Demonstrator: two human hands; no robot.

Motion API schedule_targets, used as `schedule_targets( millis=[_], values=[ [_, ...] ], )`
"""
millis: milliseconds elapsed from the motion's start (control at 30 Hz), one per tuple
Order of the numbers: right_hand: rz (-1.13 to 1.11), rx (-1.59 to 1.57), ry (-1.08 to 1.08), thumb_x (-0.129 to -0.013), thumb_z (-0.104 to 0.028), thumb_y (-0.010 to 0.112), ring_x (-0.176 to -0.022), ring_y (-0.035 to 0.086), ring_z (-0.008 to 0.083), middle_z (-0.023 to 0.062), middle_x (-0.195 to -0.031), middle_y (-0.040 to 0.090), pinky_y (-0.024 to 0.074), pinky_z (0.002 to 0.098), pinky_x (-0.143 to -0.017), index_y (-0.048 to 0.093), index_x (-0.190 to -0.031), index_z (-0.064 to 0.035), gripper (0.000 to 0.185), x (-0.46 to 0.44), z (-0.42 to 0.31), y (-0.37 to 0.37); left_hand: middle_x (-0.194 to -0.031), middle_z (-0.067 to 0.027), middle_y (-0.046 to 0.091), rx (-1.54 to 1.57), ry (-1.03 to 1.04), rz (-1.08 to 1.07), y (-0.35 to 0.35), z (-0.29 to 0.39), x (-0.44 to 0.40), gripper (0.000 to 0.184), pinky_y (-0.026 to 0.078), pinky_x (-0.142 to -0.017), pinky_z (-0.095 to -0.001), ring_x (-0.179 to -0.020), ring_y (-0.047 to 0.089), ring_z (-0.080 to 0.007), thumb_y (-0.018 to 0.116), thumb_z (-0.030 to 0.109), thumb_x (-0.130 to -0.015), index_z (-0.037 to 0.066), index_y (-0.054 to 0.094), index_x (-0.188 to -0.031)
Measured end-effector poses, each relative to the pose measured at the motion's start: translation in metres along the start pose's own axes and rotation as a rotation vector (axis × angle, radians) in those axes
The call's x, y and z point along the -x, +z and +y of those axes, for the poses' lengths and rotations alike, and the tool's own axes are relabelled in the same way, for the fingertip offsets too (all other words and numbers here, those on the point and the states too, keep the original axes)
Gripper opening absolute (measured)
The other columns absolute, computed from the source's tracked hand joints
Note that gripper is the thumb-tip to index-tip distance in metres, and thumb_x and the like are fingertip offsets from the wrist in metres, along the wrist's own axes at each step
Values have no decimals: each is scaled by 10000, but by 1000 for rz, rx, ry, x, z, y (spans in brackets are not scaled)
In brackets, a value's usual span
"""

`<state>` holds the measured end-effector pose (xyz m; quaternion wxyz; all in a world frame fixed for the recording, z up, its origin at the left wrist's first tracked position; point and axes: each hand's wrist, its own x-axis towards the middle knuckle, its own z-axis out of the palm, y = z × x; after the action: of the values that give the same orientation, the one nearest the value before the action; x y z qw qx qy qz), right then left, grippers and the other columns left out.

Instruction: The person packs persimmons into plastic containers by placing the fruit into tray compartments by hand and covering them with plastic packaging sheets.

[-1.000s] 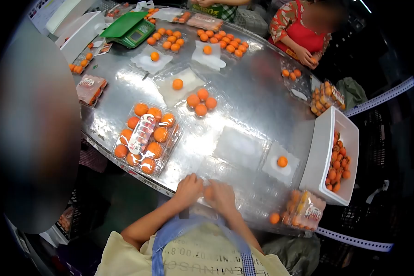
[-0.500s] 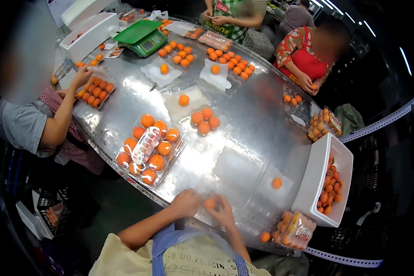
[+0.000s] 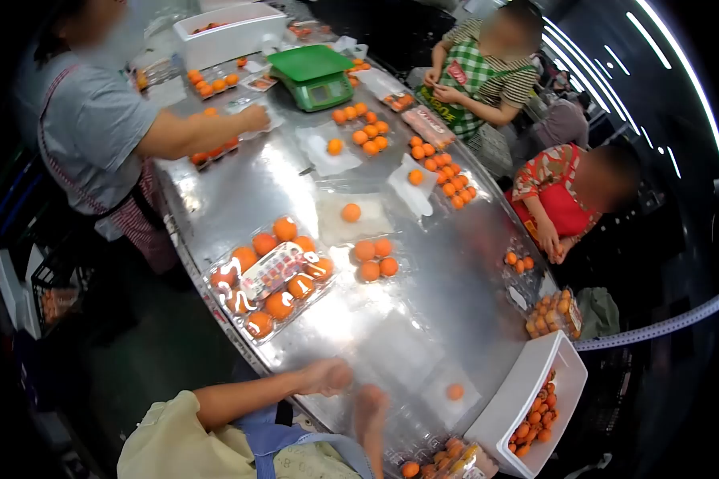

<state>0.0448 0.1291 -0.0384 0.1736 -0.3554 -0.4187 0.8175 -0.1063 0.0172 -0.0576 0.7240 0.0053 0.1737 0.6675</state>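
My left hand [image 3: 325, 377] is over the table's near edge, its fingers curled and smeared by motion; what it holds, if anything, is unclear. Close beside it, my right hand [image 3: 369, 419] is blurred too, with a round orange fruit [image 3: 371, 392] at its fingers. Beyond my hands lies a clear plastic clamshell [image 3: 272, 275] packed with orange fruits and bearing a printed label. Several orange fruits [image 3: 367, 271] sit in a clear tray farther up. To the right, a single fruit [image 3: 454, 391] rests on a pale sheet.
A white foam box [image 3: 499, 427] of fruit stands at the right edge, near a filled clamshell [image 3: 455, 461]. A green scale [image 3: 315, 76] sits at the far end. One co-worker [image 3: 96, 120] reaches in from the left; two others stand along the far right side.
The view has shifted and turned. My hands have moved apart, and the fruit between them is now at my right hand. The left co-worker's arm now reaches farther across the table.
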Motion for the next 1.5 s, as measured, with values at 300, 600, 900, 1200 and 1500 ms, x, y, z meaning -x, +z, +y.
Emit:
schedule_targets(
  millis=[300, 600, 900, 1200, 1500],
  values=[
    [-39, -322, 146, -805, -425, 492, -691, 551, 230, 143, -837, 593, 460, 298, -588, 530, -926, -19, 425, -12, 14, -23, -770, -44, 596, -105, -40, 295, 3, -11, -18, 254, 420, -578, -224, -677, 543, -118, 531, 300, -871, 54, 587, -848],
    [-138, -226, 123, -762, -263, 586, -803, 576, 226, 161, -916, 585, 487, 298, -607, 533, -934, 2, 321, -13, 7, -18, -858, -60, 606, 103, -38, 269, -1, -11, -23, 263, 483, -625, -247, -763, 585, -147, 496, 287, -889, 40, 585, -900],
    [-112, 18, 107, -801, -146, 606, -773, 571, 195, 115, -871, 590, 467, 291, -619, 548, -925, 4, 203, -17, -13, -8, -953, -75, 591, 100, 7, 249, 11, -4, -24, 238, 499, -749, -290, -845, 580, -161, 498, 238, -899, 56, 534, -1048],
    [-140, -937, 224, -889, -412, 412, -1102, 456, 313, 183, -1197, 460, 380, 398, -946, 427, -1200, -22, 499, -17, -19, -7, -1037, -82, 590, 36, 55, 256, -10, -11, -16, 288, 475, -780, -291, -895, 573, -162, 541, 245, -878, 47, 531, -1087],
    [-172, -862, 222, -897, -528, 309, -1076, 469, 284, 142, -1226, 444, 404, 375, -860, 406, -1206, -71, 560, 0, -24, 3, -1035, -149, 548, 118, 47, 249, -3, -8, -14, 433, 483, -767, -338, -907, 557, -235, 421, 434, -907, 53, 491, -1102]
  ],
)
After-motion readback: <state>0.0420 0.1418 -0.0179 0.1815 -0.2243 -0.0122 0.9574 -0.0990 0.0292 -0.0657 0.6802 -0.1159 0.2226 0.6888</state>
